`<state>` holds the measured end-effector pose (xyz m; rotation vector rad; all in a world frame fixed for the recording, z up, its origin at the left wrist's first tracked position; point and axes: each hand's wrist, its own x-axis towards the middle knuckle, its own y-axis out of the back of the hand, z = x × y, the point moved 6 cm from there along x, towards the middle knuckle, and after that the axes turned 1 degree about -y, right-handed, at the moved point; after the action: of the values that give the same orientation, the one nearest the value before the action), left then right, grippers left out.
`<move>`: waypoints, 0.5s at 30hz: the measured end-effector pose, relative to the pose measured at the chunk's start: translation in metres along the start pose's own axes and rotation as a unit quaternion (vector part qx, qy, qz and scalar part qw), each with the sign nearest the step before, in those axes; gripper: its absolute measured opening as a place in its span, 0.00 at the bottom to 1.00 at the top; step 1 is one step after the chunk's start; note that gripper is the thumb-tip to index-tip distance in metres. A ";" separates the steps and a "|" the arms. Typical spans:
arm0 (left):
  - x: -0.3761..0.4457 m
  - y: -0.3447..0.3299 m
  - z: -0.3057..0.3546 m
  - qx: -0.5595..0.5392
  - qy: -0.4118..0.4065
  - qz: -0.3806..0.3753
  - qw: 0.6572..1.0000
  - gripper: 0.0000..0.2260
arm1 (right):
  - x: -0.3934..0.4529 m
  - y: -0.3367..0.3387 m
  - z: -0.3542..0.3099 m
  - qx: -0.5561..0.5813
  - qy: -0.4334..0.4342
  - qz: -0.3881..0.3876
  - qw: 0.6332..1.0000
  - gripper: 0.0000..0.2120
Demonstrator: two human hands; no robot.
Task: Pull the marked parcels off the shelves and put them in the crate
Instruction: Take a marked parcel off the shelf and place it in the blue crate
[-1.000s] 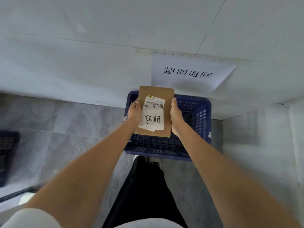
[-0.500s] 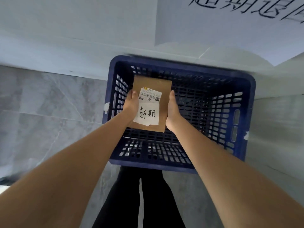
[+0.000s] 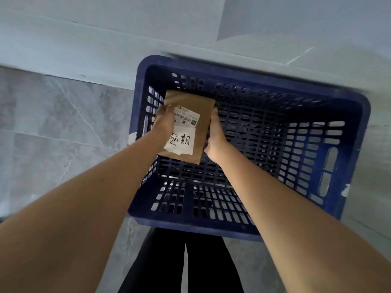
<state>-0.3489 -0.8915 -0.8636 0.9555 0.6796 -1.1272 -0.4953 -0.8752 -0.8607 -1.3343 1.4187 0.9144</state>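
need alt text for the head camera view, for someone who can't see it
Two bare hands, left hand and right hand, hold a flat brown parcel by its side edges over the inside of an otherwise empty blue slotted crate. The parcel carries a barcode label and a white handwritten note. The crate stands on grey floor tiles against a pale wall.
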 end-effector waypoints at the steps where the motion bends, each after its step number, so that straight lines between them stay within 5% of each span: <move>1: 0.000 -0.001 0.000 0.002 -0.004 -0.008 1.000 0.18 | -0.001 -0.002 0.001 -0.003 -0.002 0.003 1.000 0.34; 7: 0.004 -0.006 -0.009 0.021 -0.017 -0.011 1.000 0.30 | 0.009 0.000 0.003 -0.024 0.006 0.013 1.000 0.35; 12: -0.007 -0.002 -0.003 0.050 -0.012 -0.005 0.999 0.20 | -0.001 0.000 -0.002 -0.051 0.011 0.018 0.998 0.33; 15: -0.020 -0.001 0.003 0.076 -0.018 -0.003 0.997 0.23 | -0.020 -0.001 -0.008 -0.075 0.023 0.043 0.996 0.31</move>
<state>-0.3561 -0.8857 -0.8455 1.0588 0.5739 -1.2127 -0.4964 -0.8779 -0.8397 -1.4220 1.4768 1.0711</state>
